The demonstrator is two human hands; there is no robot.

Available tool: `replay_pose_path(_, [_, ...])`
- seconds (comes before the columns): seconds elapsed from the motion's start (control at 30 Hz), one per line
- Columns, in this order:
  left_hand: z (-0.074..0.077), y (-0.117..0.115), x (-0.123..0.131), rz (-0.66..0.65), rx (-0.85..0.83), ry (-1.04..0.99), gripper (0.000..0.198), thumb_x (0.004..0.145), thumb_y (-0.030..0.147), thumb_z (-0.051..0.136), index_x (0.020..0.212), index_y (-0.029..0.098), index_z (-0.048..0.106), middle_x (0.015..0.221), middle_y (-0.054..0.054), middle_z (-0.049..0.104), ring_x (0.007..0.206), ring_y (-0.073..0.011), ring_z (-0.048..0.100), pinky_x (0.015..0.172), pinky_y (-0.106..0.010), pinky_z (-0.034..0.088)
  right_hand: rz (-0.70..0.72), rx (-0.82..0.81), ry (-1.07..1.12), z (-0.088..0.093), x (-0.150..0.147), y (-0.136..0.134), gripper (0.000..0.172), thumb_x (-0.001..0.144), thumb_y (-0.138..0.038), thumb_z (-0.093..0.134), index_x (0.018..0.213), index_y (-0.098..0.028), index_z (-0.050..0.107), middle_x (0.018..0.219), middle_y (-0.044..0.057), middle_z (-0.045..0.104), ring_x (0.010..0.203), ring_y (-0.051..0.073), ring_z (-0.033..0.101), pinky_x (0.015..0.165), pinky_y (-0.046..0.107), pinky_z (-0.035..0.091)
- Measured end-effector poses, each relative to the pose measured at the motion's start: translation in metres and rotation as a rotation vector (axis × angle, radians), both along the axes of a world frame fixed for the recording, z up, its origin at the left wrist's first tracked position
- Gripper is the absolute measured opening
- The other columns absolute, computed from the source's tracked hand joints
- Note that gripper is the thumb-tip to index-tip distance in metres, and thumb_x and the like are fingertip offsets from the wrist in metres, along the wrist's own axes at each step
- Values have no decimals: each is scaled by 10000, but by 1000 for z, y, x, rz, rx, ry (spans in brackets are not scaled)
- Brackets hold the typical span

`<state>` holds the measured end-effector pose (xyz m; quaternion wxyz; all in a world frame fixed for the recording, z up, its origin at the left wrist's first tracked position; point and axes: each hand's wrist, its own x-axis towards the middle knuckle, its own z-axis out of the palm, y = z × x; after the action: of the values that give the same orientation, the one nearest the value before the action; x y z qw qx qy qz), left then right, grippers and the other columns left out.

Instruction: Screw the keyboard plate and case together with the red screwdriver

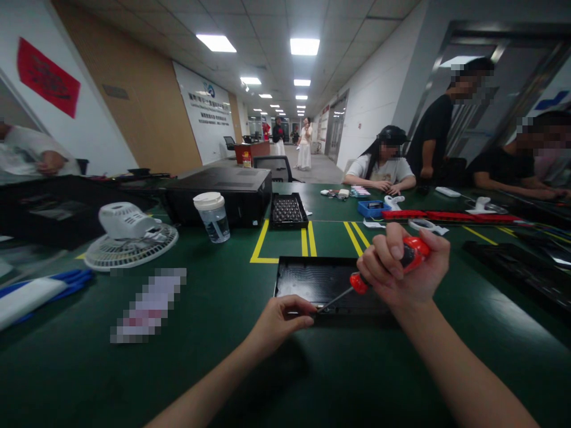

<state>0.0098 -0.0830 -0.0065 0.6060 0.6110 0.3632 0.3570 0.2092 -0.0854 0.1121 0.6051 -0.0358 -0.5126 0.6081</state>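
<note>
In the head view, my right hand (404,267) is wrapped round the red and black handle of a screwdriver (339,299). Its thin metal shaft slants down to the left. The tip meets a small shiny spot at the near edge of a shallow black plastic tray-like panel (330,276), which lies on the green table. My left hand (285,315) is at that same near edge, thumb and forefinger pinched close to the screwdriver tip. What sits between those fingers is too small to make out. My right hand and forearm hide the panel's right part.
Beyond the panel stand a black tray with a patterned inside (289,211), a lidded clear cup (214,217) and a black computer case (218,184). A white fan (131,232) lies to the left. A blue bin (372,208) is at right, near a seated person (383,163).
</note>
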Motion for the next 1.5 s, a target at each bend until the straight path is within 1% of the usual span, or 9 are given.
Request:
replay_pose_path(0.43, [3,-3,2,27,26,18,192,666,206,677,842,136,646,858,-26,642,804,-125,595,761,-269,476,-18,-15,6,0,1,-1,374,806,-425,324,567,-181,477,391,-62,326,278,64,281,325,191,268])
replay_pose_path(0.7, [2,-3,3,46,12,35,189,662,198,677,842,140,659,853,-28,658,803,-129,606,767,-267,475,23,13,0,-1,1,0,368,809,-428,331,584,-182,486,401,-61,348,285,65,288,327,194,273])
replay_pose_path(0.93, [-1,-2,1,24,78,32,173,681,193,657,848,150,678,866,-39,677,822,-146,612,770,-273,475,57,66,-13,-2,-1,-3,373,811,-437,331,597,-182,499,397,-63,339,296,67,299,330,193,282])
replay_pose_path(1.1, [-2,-3,0,59,253,122,150,701,185,634,839,156,687,856,-49,671,819,-152,611,755,-267,476,47,78,-47,1,-9,-8,366,810,-426,329,619,-177,517,414,-51,370,319,80,333,334,203,304])
replay_pose_path(1.2, [-3,-4,-1,49,323,175,159,716,186,617,860,168,683,876,-47,670,826,-151,609,750,-261,475,34,81,-63,1,-13,-11,363,807,-421,325,618,-176,515,416,-43,381,324,87,347,330,208,307])
replay_pose_path(1.33, [-2,-4,-2,39,309,205,198,724,195,603,912,183,668,929,-44,666,865,-152,603,768,-261,476,-23,47,-92,1,-15,-13,356,801,-422,337,601,-182,505,413,-43,383,324,86,353,343,213,318])
replay_pose_path(1.4, [1,-4,-4,15,289,211,248,722,200,604,965,193,651,957,-40,659,883,-151,598,773,-260,478,-42,25,-93,1,-15,-13,358,797,-433,346,590,-185,500,409,-46,377,320,84,349,341,209,311])
replay_pose_path(1.5, [7,-3,-8,-4,280,258,319,698,212,629,1017,204,629,936,-31,654,869,-150,596,753,-258,479,-56,8,-87,2,-15,-12,367,799,-444,347,580,-187,491,408,-47,376,316,82,343,338,209,303])
